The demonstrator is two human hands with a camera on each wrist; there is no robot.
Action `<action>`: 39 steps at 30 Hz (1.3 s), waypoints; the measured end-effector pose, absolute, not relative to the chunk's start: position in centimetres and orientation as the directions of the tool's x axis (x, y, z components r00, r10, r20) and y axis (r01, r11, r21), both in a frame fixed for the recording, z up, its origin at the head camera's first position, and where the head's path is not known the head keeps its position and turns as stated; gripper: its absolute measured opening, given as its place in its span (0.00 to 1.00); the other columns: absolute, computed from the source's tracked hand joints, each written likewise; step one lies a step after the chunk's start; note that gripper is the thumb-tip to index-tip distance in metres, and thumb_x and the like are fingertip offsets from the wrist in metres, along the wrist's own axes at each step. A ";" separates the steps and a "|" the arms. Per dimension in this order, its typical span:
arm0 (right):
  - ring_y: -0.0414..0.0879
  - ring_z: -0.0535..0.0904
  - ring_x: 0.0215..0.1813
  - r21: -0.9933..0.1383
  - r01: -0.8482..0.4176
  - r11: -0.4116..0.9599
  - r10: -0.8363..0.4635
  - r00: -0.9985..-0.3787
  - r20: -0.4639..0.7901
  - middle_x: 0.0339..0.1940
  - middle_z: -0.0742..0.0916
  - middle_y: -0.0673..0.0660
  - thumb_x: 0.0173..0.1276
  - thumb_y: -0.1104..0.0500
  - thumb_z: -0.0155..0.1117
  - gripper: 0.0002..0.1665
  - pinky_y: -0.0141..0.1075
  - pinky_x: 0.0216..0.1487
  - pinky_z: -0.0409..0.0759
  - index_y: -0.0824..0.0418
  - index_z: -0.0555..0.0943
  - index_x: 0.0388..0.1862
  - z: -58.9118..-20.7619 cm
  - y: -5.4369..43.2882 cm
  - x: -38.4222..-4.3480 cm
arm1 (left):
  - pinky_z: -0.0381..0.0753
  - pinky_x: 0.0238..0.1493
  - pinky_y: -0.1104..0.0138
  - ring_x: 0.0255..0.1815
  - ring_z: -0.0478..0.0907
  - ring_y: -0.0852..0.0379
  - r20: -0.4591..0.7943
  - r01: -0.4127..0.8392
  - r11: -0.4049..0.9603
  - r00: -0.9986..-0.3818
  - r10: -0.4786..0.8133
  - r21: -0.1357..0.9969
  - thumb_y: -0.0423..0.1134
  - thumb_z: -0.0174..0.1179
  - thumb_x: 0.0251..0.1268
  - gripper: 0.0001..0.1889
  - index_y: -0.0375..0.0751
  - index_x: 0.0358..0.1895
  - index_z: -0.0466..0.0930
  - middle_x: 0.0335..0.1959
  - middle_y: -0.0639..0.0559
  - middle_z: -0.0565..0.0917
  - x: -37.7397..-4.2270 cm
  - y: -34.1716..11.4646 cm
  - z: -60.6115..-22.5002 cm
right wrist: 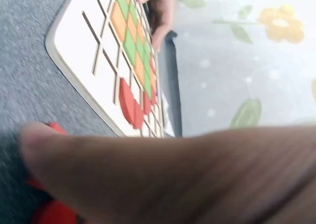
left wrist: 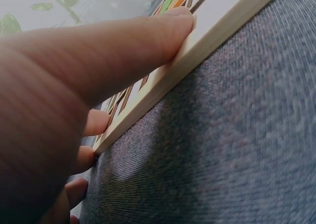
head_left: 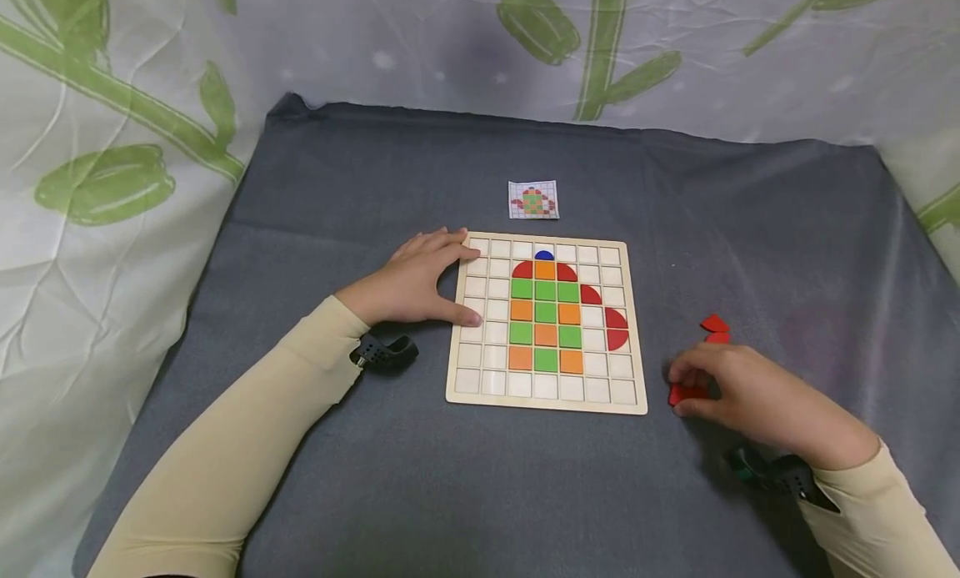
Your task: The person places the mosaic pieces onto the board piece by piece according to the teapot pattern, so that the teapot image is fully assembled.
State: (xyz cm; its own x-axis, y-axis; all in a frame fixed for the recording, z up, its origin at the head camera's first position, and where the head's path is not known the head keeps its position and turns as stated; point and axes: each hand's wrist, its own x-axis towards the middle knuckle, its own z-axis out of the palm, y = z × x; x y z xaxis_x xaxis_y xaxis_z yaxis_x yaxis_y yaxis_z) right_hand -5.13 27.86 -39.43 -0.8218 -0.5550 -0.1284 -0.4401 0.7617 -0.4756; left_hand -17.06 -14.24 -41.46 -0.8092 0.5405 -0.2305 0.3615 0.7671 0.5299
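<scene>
A square wooden grid board [head_left: 547,387] lies on the dark cloth, with green, orange, red and blue pieces set in its cells. My left hand [head_left: 408,282] rests on the board's left edge, fingers spread, thumb [left wrist: 148,41] lying over the rim. Right of the board, my right hand [head_left: 757,394] pinches a small red piece [head_left: 686,393] between thumb and fingers, down at the cloth. The fingers partly cover that piece, so its full shape is hidden. Just beyond this hand lie more loose red pieces [head_left: 715,324]. Red quarter-round pieces [head_left: 617,339] fill some cells near the board's right side.
Behind the board lies a small picture card [head_left: 533,200] showing a coloured grid pattern. Dark grey cloth [head_left: 375,486] covers the table. A pale curtain [head_left: 420,44] with green leaf prints hangs along the back and left.
</scene>
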 end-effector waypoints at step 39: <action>0.39 0.84 0.41 -0.291 -0.818 0.497 -0.743 -0.574 0.343 0.39 0.88 0.46 0.52 0.66 0.85 0.17 0.35 0.43 0.86 0.55 0.91 0.41 -40.8 21.3 -6.6 | 0.35 0.85 0.45 0.88 0.39 0.43 -0.220 0.387 0.761 -0.800 0.558 0.520 0.70 0.75 0.53 0.55 0.52 0.82 0.64 0.88 0.48 0.50 -17.4 -14.5 -41.9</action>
State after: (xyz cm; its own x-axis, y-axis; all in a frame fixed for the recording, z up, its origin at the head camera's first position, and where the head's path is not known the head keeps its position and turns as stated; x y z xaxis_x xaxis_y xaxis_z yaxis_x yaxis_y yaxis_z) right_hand -6.55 21.31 -40.80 -0.5740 -0.7434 0.3434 -0.8176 0.4968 -0.2911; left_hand -17.44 -14.46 -41.95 -0.8002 0.5579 -0.2200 0.3875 0.7610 0.5203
